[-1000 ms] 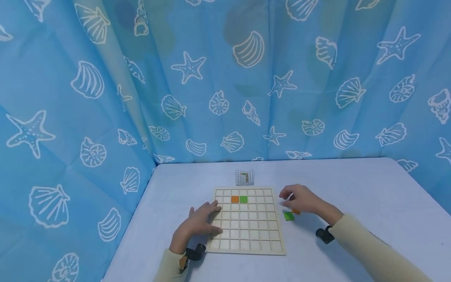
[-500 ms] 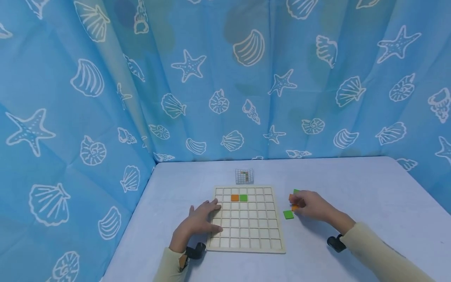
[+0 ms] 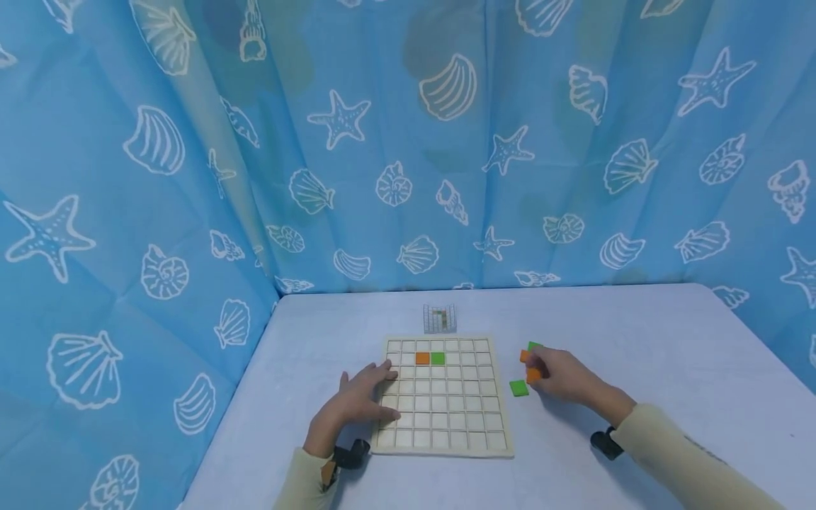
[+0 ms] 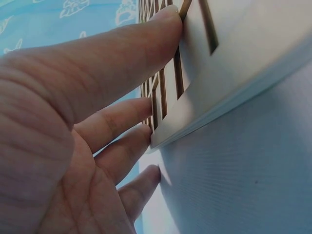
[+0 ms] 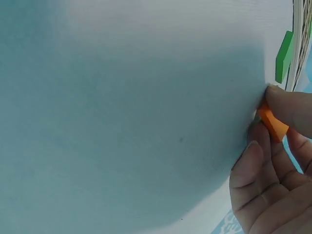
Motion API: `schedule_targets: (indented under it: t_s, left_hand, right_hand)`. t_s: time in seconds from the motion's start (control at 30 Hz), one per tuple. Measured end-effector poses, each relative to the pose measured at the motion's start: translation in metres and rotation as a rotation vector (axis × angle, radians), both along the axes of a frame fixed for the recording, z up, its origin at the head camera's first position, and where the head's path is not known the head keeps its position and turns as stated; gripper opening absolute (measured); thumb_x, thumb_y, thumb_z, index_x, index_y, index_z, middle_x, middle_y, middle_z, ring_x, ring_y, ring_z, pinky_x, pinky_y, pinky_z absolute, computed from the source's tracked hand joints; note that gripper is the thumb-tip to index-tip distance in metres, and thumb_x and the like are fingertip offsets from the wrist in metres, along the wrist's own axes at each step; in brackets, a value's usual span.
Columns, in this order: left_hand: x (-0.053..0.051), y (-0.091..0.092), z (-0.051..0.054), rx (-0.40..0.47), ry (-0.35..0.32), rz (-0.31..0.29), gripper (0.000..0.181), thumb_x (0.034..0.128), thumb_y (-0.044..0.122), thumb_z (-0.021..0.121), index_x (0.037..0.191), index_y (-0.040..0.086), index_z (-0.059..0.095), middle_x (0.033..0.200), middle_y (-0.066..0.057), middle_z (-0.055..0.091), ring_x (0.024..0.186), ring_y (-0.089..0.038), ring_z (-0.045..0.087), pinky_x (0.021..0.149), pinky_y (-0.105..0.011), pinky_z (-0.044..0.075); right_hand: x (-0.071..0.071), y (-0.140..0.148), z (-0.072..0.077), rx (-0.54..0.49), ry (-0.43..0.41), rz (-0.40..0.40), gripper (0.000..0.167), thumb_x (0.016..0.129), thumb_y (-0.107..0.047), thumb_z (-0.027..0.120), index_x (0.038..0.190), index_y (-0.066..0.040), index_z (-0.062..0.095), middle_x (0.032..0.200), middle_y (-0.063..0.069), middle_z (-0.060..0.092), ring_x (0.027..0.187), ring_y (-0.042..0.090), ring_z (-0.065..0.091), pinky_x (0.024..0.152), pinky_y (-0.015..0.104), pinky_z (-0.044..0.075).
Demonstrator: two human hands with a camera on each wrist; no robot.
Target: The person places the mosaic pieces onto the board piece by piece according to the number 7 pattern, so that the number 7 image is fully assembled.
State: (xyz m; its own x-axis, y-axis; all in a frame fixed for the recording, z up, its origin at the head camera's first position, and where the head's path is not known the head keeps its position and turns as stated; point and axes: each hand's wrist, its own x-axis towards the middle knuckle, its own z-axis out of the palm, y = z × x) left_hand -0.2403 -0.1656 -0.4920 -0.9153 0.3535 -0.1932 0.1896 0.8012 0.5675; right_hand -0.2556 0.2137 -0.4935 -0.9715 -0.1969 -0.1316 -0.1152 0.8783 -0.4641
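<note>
Carefully, the right hand [image 3: 561, 372] pinches an orange tile [image 3: 533, 376] between its thumb and fingers, just right of the board [image 3: 440, 423]. I cannot tell if this tile touches the white surface [image 3: 669, 340] under it.

Near the same hand lie more loose tiles. A green tile [image 3: 519, 388] sits between the hand and the board. A bit farther back, a small bit of orange [image 3: 525, 355] and a bit of green [image 3: 534, 346] peek out by the fingers.

The left hand [image 3: 357, 397] grabs nothing. Its fingers are spread, and its thumb rests on the left side of the board.

On the board, two tiles sit side by side in the second row from the back: orange [image 3: 423, 358] on the left, green [image 3: 438, 358] on the right. Just behind the board is a little see-through grid [image 3: 440, 319]. A blue curtain [image 3: 408, 142] with white shells and stars hangs at the back.
</note>
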Motion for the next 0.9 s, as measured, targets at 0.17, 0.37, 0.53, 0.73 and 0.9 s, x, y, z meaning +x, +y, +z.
schedule_targets:
  t_s: [0.17,0.37,0.53,0.73,0.9]
  left_hand:
    - [0.000,-0.001,-0.003,0.010,-0.018,-0.019,0.075,0.0766,0.034,0.084,0.142,0.011,0.054,0.159,-0.010,0.037,0.149,-0.040,0.026,0.113,-0.076,0.001]
    - [-0.007,0.000,0.001,-0.008,0.003,-0.013,0.074,0.0765,0.033,0.085,0.140,0.011,0.055,0.158,-0.011,0.038,0.148,-0.040,0.027,0.113,-0.076,0.003]
    - [-0.010,-0.001,0.003,-0.016,-0.006,-0.009,0.074,0.0759,0.035,0.085,0.140,0.012,0.056,0.158,-0.010,0.038,0.149,-0.040,0.026,0.113,-0.076,0.003]
    - [-0.010,-0.001,0.004,-0.010,0.002,-0.008,0.075,0.0761,0.035,0.085,0.141,0.012,0.055,0.158,-0.010,0.038,0.149,-0.040,0.026,0.114,-0.075,0.003]
    - [-0.009,-0.001,0.002,0.003,-0.012,-0.010,0.075,0.0752,0.034,0.085,0.140,0.011,0.056,0.158,-0.010,0.038,0.149,-0.040,0.025,0.113,-0.076,0.002]
  right_hand:
    - [0.001,0.001,0.001,-0.016,0.017,0.028,0.014,0.083,-0.003,0.073,0.093,-0.008,0.066,0.091,0.002,0.067,0.082,0.017,0.057,0.080,0.041,0.057]
    - [-0.011,-0.002,0.010,-0.035,0.078,0.029,0.013,0.085,-0.003,0.071,0.096,-0.008,0.069,0.091,0.001,0.067,0.084,0.018,0.057,0.083,0.043,0.057]
    - [-0.018,-0.008,0.019,-0.043,0.072,0.031,0.013,0.086,-0.002,0.070,0.097,-0.008,0.070,0.092,0.001,0.068,0.086,0.017,0.059,0.085,0.042,0.057]
    - [-0.026,-0.018,0.024,-0.060,0.073,0.039,0.014,0.087,-0.001,0.067,0.100,-0.007,0.070,0.097,0.005,0.070,0.090,0.020,0.060,0.087,0.045,0.056]
    - [-0.033,-0.028,0.023,-0.056,0.043,0.044,0.019,0.087,0.000,0.064,0.103,-0.006,0.070,0.101,0.006,0.070,0.094,0.021,0.062,0.087,0.045,0.055]
